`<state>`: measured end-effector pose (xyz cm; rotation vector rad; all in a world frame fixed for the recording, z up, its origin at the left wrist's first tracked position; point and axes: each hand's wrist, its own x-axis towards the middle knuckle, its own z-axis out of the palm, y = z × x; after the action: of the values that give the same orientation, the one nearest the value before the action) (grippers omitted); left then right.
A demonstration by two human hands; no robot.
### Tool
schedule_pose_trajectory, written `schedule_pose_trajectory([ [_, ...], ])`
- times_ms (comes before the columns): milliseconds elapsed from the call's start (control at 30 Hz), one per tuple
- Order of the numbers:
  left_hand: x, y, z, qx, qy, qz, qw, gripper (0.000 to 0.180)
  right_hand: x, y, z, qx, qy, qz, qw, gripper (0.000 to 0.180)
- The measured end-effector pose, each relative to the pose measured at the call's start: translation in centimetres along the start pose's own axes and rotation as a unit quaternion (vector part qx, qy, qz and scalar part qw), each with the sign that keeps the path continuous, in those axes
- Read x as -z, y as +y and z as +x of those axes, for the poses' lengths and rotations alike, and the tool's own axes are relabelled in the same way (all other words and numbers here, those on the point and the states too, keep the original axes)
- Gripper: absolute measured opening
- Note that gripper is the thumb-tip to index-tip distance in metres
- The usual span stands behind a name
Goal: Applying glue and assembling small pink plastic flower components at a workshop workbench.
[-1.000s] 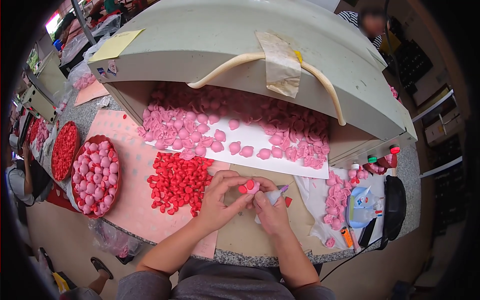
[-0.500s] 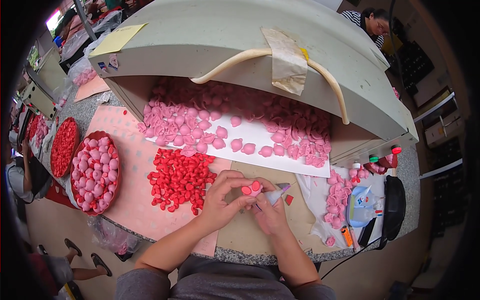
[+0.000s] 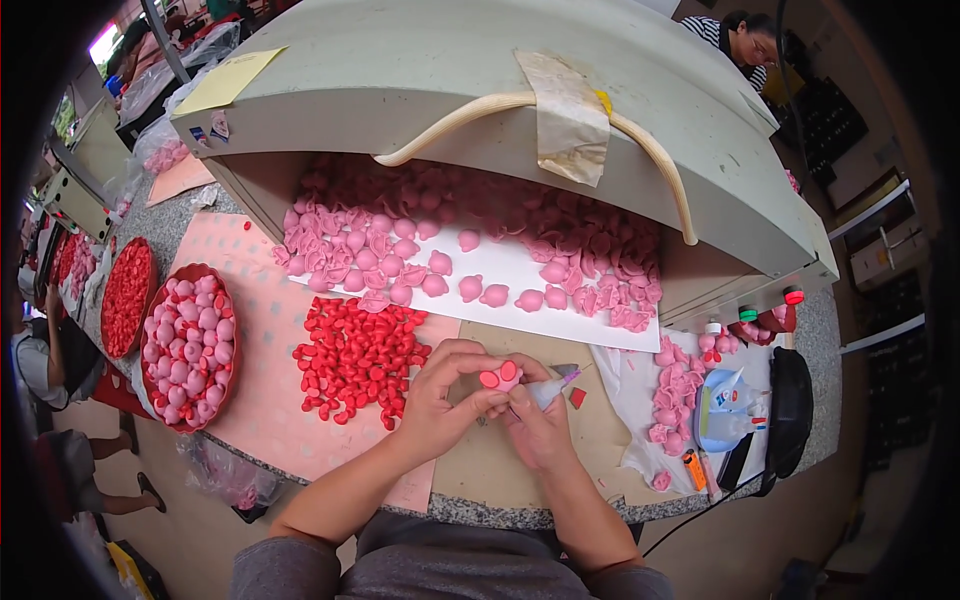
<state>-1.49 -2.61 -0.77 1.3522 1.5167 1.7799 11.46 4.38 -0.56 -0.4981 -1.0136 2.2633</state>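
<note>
My left hand [image 3: 440, 408] is closed around a small pink rubbery piece [image 3: 507, 372] with two red oval parts on its end, facing up. Fingers of my right hand [image 3: 538, 432] meet the piece from the other side. That hand also grips a small translucent squeeze bottle [image 3: 545, 391] with a purple tip, pointing away to the right. Left of my hands lies a heap of glossy red parts [image 3: 360, 355] on pink paper [image 3: 262, 375]. A small red scrap [image 3: 577, 398] rests on the tan board beside the bottle.
Ahead stands a grey-green hood [image 3: 440, 120] over many pink round and frilled pieces [image 3: 365, 262]. Red baskets [image 3: 228, 372] of pink and red parts sit left. At right are a blue tray [image 3: 708, 440], an orange lighter [image 3: 693, 468] and a black pouch [image 3: 790, 415]. Other people are nearby.
My hands keep almost the same pose on the pink piece and the bottle. The view shifts slightly. At lower left, a passer-by's legs have moved.
</note>
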Motion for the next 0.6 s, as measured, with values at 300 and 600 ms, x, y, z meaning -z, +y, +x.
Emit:
schedule_pose_trajectory([
  [300, 0.09, -0.22, -0.01, 0.006, -0.007, 0.000, 1.000, 0.031, -0.08, 0.06, 0.08, 0.001, 0.000, 0.004, 1.000, 0.039],
  [600, -0.23, -0.61, 0.20, 0.081, -0.002, -0.091, 0.993, 0.034, 0.00, 0.02, 0.37, 0.031, 0.030, -0.058, 0.997, 0.036],
])
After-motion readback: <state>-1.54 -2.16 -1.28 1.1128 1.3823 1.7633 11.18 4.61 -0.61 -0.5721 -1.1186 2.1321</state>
